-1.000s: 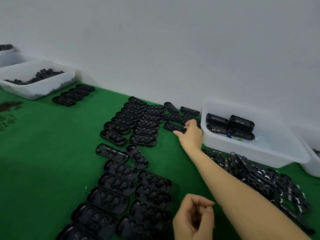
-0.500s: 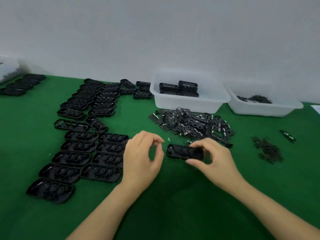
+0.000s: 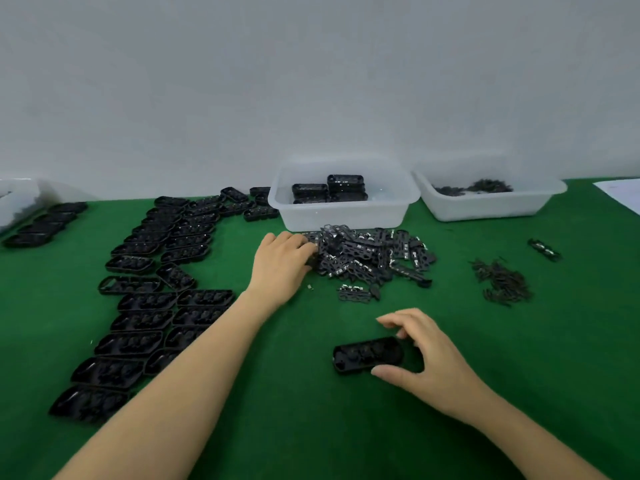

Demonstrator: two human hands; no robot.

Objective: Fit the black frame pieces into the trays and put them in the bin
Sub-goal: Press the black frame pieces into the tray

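Note:
A single black tray [image 3: 363, 355] lies on the green mat in front of me. My right hand [image 3: 429, 358] grips its right end, thumb on the near edge and fingers on the far edge. My left hand [image 3: 282, 266] reaches to the left edge of the heap of black frame pieces [image 3: 374, 258]; its fingertips are buried among the pieces, so any grip is hidden. Behind the heap stands the white bin [image 3: 346, 216] with a few stacked trays [image 3: 329, 190] inside. One frame piece [image 3: 356, 292] lies apart, just in front of the heap.
Rows of black trays [image 3: 149, 303] cover the mat on the left, under my left forearm. A second white bin [image 3: 485, 206] stands at the back right, with a heap of small parts [image 3: 502, 280] and a lone piece [image 3: 543, 249] in front of it. Another bin [image 3: 17, 202] is far left.
My right hand carried a tray from the back rows to the mat in front of me. My left hand moved from beside that tray out to the heap of frame pieces.

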